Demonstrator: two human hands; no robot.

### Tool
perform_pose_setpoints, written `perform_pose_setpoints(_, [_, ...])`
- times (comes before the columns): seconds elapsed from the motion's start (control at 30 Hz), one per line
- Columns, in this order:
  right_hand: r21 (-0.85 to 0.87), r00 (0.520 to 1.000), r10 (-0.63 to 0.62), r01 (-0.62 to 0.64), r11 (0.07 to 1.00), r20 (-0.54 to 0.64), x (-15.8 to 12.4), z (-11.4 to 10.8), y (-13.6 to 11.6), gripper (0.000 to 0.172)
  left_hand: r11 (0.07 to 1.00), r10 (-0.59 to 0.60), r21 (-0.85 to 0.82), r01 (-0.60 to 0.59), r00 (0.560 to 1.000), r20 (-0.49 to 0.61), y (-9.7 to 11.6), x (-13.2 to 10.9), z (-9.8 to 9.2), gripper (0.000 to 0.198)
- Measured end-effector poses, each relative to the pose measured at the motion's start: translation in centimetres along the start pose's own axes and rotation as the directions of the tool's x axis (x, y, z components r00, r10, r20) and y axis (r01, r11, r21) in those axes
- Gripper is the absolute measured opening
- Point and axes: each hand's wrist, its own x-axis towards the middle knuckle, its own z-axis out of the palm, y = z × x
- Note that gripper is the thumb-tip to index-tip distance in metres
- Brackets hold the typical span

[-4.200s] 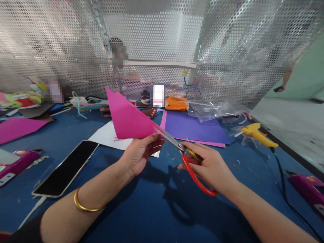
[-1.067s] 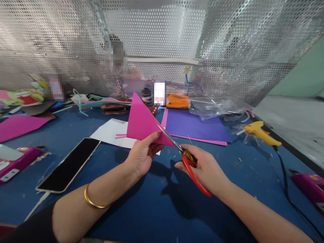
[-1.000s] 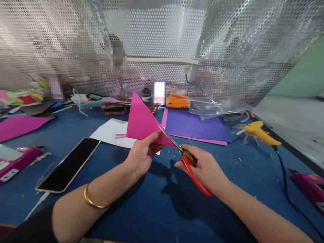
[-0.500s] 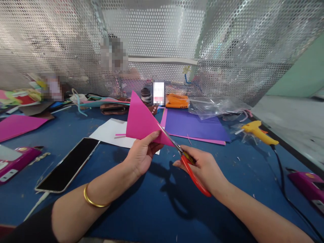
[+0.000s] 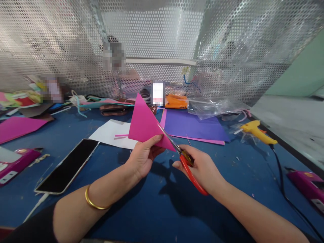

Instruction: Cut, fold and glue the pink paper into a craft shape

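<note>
A bright pink sheet of paper (image 5: 142, 121) with a slanted right edge is held up above the blue table. My left hand (image 5: 144, 155) pinches its lower edge, thumb on the near face and fingers behind. Red-handled scissors (image 5: 188, 170) are gripped in my right hand (image 5: 199, 165), their blades lying along the paper's slanted edge near the lower right corner. The blades look nearly closed. Part of the handles is hidden by my right fingers. Behind the paper lies a white sheet (image 5: 111, 133) with a thin pink strip on it.
Purple sheets (image 5: 196, 125) lie behind my right hand. A yellow glue gun (image 5: 259, 132) with a black cord rests at the right. At the left are a charging phone (image 5: 68, 167) and a magenta device (image 5: 19, 162). A perforated metal screen (image 5: 157, 30) stands behind the table.
The pink paper has shifted slightly right and down with my left hand, its tip tilting right. The scissors have moved a little left and stay along the paper's edge.
</note>
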Motion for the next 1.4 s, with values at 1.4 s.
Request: perform_pose_setpoints(1.4, [0.02,0.99,-0.106,0.105,0.994,0.097,0.9,-3.3,1.3,0.026,0.957,-0.043,0.29,-0.025,0.973,0.228,7.2,2.5,-1.8,0.03])
